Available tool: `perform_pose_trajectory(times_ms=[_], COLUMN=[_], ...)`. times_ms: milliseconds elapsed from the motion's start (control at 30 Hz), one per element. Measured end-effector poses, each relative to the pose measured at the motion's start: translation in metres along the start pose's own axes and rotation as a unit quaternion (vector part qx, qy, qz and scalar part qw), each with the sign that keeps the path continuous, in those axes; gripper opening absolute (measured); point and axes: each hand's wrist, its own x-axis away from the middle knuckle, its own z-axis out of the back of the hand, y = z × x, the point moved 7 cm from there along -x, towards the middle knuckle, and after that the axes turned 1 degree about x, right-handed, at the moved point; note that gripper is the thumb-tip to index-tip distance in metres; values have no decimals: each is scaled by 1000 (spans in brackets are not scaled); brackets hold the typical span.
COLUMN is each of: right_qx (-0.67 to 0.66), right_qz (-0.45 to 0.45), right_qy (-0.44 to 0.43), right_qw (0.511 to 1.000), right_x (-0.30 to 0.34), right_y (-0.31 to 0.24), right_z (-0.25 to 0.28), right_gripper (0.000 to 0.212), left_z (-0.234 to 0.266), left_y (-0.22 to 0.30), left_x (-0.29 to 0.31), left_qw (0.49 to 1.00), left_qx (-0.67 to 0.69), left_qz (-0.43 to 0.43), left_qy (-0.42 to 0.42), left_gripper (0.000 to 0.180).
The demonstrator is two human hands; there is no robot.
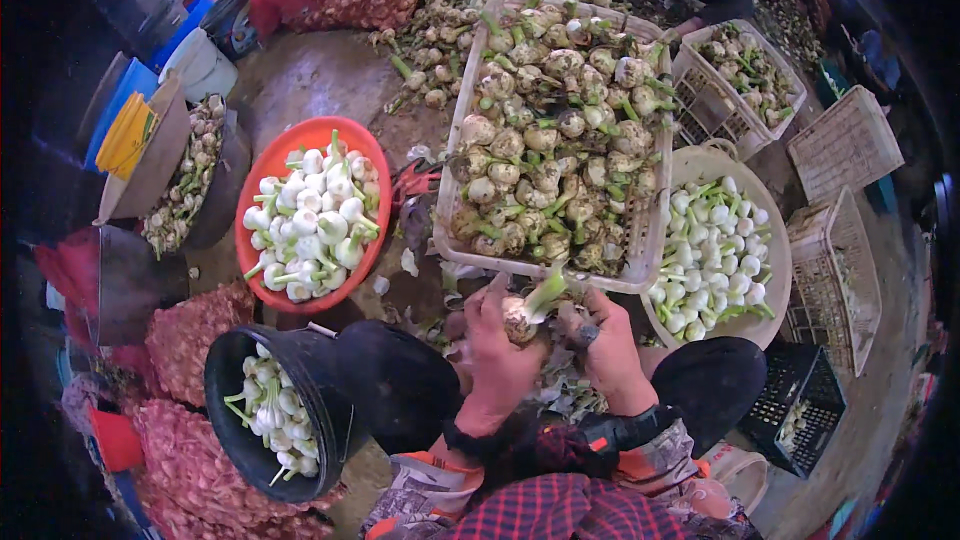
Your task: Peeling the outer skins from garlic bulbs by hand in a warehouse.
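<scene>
My left hand point(497, 345) is closed around a garlic bulb point(519, 320) with dirty outer skin and a thick pale green stem slanting up to the right. My right hand point(612, 352) is beside the stem, its fingers curled. A dark band or small tool shows at its thumb; I cannot make out which. Both hands are just below the near edge of a large whitish plastic crate point(600, 282), heaped with unpeeled, soil-stained garlic point(560, 140). Clean white garlic point(315, 215) fills an orange-red basin point(376, 165) on the left. More peeled bulbs point(715, 260) lie in a beige basin point(778, 275) on the right.
A black bucket point(225, 405) with white garlic stands by my left knee. Net sacks point(200, 450) lie at the lower left. Further crates point(835, 270) and a black crate point(805, 415) are on the right. Loose garlic point(440, 40) and peelings cover the floor beyond and between my legs.
</scene>
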Motion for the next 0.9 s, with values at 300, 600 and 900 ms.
perform_pose_trajectory(times_ms=[300,600,900], right_qx=[117,103,56], right_qz=[23,-13,-36], right_qy=[-64,-62,-73], right_qw=[991,993,995], right_x=[-10,-5,-9], right_y=[-1,-5,-1], right_z=[7,6,-2], right_gripper=[24,27,26], left_z=[-14,-9,-11], left_y=[-15,-22,-17], left_x=[8,7,10], left_qw=[977,996,993], left_qx=[183,66,73], left_qz=[65,10,-17], left_qy=[-83,-65,-87], left_gripper=[75,72,73])
